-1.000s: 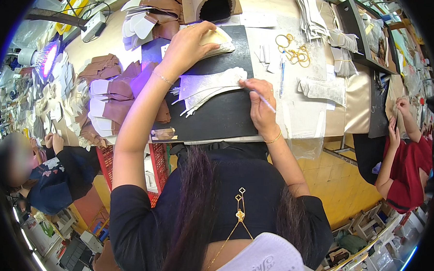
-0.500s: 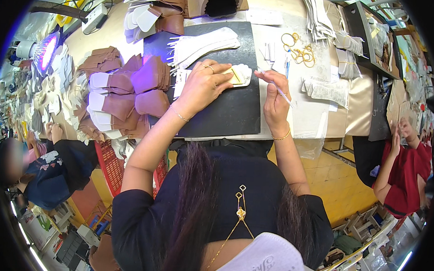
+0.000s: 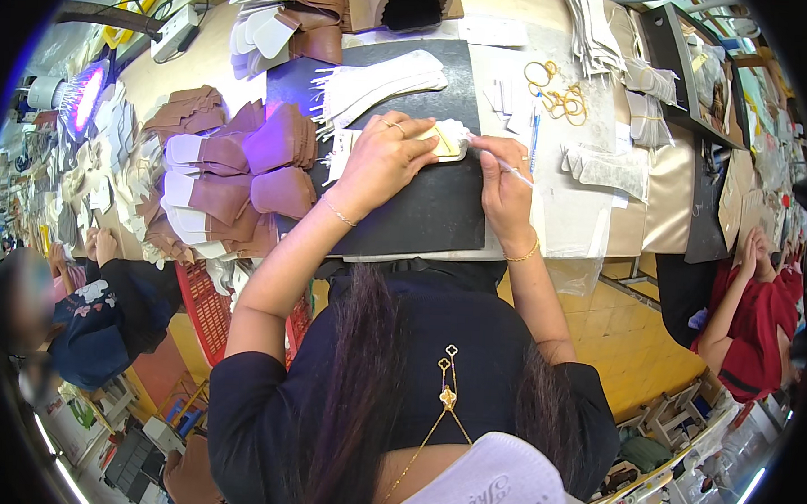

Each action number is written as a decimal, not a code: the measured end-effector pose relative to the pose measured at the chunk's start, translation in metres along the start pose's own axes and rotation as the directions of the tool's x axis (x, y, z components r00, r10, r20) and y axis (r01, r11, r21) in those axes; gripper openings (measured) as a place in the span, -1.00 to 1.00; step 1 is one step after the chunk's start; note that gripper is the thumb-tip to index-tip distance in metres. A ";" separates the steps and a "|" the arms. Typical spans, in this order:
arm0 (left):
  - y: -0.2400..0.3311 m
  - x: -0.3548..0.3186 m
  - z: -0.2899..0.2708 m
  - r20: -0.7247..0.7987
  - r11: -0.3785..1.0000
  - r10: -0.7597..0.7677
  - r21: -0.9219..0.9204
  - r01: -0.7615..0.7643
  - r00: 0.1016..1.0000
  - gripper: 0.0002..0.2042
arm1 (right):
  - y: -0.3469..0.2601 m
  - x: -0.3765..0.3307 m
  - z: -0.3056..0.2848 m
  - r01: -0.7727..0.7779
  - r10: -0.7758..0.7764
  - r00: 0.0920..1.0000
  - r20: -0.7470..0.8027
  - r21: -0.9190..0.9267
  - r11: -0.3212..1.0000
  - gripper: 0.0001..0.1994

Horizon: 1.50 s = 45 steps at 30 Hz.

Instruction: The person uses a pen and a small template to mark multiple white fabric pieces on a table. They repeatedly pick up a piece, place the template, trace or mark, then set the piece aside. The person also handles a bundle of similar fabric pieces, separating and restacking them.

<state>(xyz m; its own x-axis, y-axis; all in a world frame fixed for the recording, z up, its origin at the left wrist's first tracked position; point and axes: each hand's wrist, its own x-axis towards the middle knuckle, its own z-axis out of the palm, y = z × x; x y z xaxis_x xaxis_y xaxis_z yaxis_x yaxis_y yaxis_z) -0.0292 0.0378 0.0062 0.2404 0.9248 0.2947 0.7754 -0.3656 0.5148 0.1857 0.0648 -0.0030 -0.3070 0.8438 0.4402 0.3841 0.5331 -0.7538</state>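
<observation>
On a black cutting mat (image 3: 414, 207), my left hand (image 3: 385, 161) presses its fingers over a flat yellow template (image 3: 447, 140). White pieces with a scalloped right end (image 3: 459, 132) show under and around the template. In my right hand (image 3: 507, 186) is a slim white pen (image 3: 513, 172), its tip at the right end of the white pieces. The fingers partly hide the exact contact. Just beyond my left hand, a fanned stack of white strips (image 3: 388, 85) lies on the mat.
Brown leather pieces (image 3: 218, 176) lie stacked left of the mat, more (image 3: 292, 26) behind. To the right are yellow rubber bands (image 3: 563, 101), a blue pen (image 3: 535, 132), white strip bundles (image 3: 610, 166) and a dark tray (image 3: 695, 71). Co-workers' hands (image 3: 755, 254) show at right.
My right hand has moved a little left, and the pen tip now meets the right end of the white pieces. My left hand stays pressed on the template.
</observation>
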 end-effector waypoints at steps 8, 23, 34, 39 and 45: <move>-0.001 -0.002 0.006 -0.038 0.996 0.043 0.075 -0.040 0.998 -0.77 | -0.009 0.011 0.013 0.101 -0.091 0.992 0.088 -0.125 0.987 -0.89; -0.005 -0.007 0.008 -0.058 0.999 -0.015 -0.036 0.013 0.998 -0.74 | -0.012 0.000 0.001 0.027 -0.026 0.999 0.022 -0.035 0.999 -0.84; 0.008 0.000 -0.017 -0.141 0.926 -0.236 -0.331 0.178 0.962 -0.65 | 0.000 -0.006 0.021 -0.001 0.001 1.000 0.000 0.053 0.999 -0.81; 0.009 0.025 -0.058 -0.315 0.910 -0.255 -0.398 0.117 0.914 -0.66 | -0.002 -0.003 0.016 0.099 -0.099 0.995 0.003 -0.056 0.994 -0.84; -0.013 0.064 -0.089 -0.433 0.988 -0.072 -0.158 0.003 0.899 -0.69 | -0.003 -0.005 0.016 0.105 -0.105 0.994 0.001 -0.066 0.992 -0.84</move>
<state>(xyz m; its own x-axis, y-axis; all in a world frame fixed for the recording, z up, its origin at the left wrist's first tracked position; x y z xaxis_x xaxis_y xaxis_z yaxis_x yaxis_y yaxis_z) -0.0754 0.0928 0.0900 -0.0924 0.8121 0.5761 0.6745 -0.3745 0.6362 0.1723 0.0580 -0.0107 -0.3461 0.7830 0.5168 0.4063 0.6216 -0.6697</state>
